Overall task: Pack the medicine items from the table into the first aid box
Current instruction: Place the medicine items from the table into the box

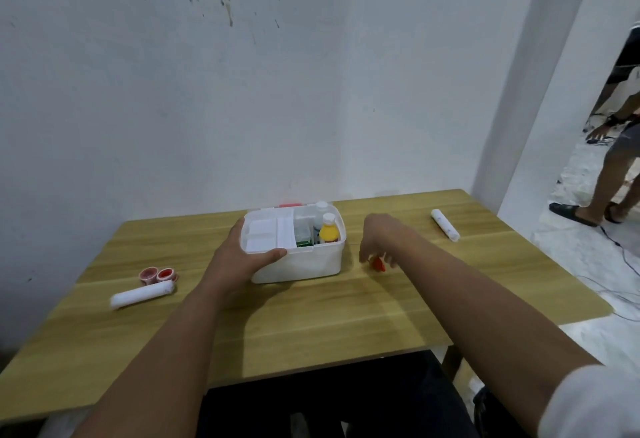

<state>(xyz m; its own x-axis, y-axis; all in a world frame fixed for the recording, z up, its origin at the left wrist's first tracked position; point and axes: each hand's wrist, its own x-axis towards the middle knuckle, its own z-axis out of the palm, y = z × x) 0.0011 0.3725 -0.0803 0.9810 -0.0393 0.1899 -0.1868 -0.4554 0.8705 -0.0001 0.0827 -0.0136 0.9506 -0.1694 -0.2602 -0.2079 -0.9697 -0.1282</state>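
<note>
The white first aid box (304, 264) stands open mid-table. Inside it are a yellow bottle (328, 232), a white bottle (320, 209), a green-and-white carton (303, 233) and a white tray insert (266, 235). My left hand (242, 257) grips the box's near-left rim, thumb on the edge. My right hand (379, 241) hovers right of the box, fingers curled down around a small red item (378, 263) on the table; whether it grips the item is unclear. A white bandage roll (142, 294) and two small red-lidded jars (158, 274) lie at the left. Another white tube (445, 225) lies far right.
The wooden table (311, 326) butts against a white wall. A red piece (289, 205) shows behind the box. Another person's legs (609, 174) and floor cables (620, 264) are at the right, beyond the table edge.
</note>
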